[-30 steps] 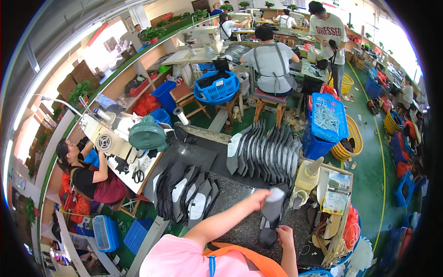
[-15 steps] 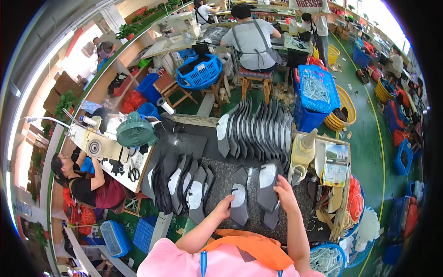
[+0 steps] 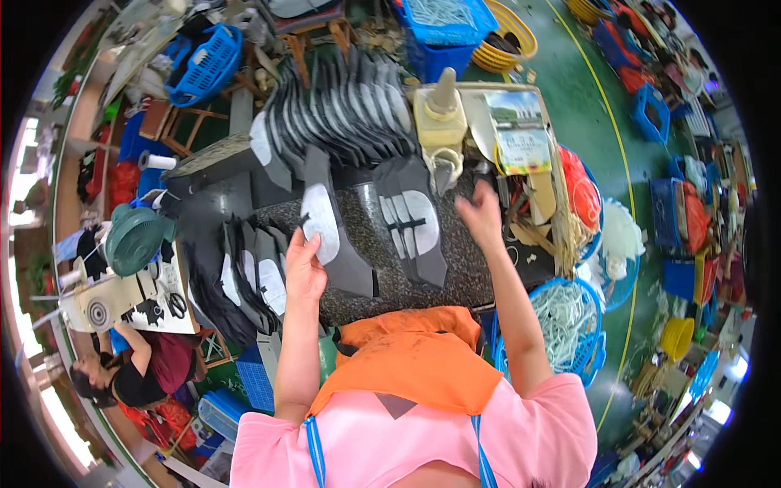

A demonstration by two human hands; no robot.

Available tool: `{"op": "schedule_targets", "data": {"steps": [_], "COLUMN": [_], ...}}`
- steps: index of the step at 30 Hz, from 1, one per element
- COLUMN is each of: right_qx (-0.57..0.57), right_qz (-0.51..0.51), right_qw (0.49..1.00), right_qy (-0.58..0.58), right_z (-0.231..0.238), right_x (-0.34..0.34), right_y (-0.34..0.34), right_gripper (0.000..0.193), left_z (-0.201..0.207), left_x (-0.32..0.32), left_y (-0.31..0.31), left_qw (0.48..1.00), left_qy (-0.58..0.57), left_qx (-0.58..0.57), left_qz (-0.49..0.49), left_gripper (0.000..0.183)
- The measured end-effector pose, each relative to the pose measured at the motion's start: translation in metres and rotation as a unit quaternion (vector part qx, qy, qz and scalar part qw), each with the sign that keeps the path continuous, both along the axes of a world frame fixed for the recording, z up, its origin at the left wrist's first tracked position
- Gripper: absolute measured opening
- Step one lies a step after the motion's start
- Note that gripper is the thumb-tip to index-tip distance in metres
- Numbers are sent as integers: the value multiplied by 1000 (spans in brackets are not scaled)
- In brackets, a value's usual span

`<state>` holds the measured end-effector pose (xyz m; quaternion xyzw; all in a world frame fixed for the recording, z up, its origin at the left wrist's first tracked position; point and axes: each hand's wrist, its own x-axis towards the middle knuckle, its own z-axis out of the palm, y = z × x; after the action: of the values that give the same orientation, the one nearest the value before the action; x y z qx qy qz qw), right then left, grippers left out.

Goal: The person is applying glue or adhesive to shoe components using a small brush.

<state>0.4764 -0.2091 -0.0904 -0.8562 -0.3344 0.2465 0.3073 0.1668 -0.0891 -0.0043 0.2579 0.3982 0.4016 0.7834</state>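
My left hand (image 3: 307, 272) pinches the edge of a dark grey cut piece (image 3: 351, 268) with a white patch, thumb against the patch. It lies slantwise on the speckled black worktop (image 3: 325, 311). To its right rests a small overlapped stack of similar pieces (image 3: 427, 259), their white patches fanned out in steps. My right hand (image 3: 482, 215) is raised off the pieces, fingers apart and slightly blurred, with nothing visible in it. It is nearest to the pale cup-like vessel (image 3: 444, 167) below a yellowish jug (image 3: 440, 118).
A long fanned row of dark pieces (image 3: 333, 114) stands at the back; another bundle (image 3: 236, 272) is at the left. On the right are a scrap-filled tray (image 3: 561, 236) and a blue basket of pale strips (image 3: 598, 346). A person (image 3: 134, 370) sits by a sewing machine (image 3: 106, 307) and green fan (image 3: 138, 240).
The view has tipped downward and shifted right. My right hand has let go of its patched piece and moved right. Pieces in the middle now lie overlapped as a stack.
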Motion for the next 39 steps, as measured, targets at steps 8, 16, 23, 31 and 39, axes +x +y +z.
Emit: {"op": "schedule_targets", "data": {"steps": [8, 16, 23, 31, 39], "right_qx": [149, 150, 120, 225, 243], "right_qz": [93, 199, -7, 155, 181], "right_qw": [967, 919, 992, 958, 927], "right_qy": [-187, -305, 46, -83, 219], "right_z": [8, 12, 24, -1, 10], "right_x": [11, 12, -10, -26, -25], "right_y": [47, 40, 14, 29, -55], "right_gripper": [45, 36, 22, 17, 22], "left_z": [-45, -50, -113, -126, -136], "left_x": [90, 112, 94, 89, 84], "left_y": [-49, -52, -65, -59, -48], "left_qw": [996, 989, 969, 942, 939], "left_qy": [-77, -79, 58, 159, 126], "left_qx": [-37, -57, -160, -150, -165], "left_qz": [-23, -115, -178, -253, -273], "left_gripper": [28, 26, 18, 14, 18]}}
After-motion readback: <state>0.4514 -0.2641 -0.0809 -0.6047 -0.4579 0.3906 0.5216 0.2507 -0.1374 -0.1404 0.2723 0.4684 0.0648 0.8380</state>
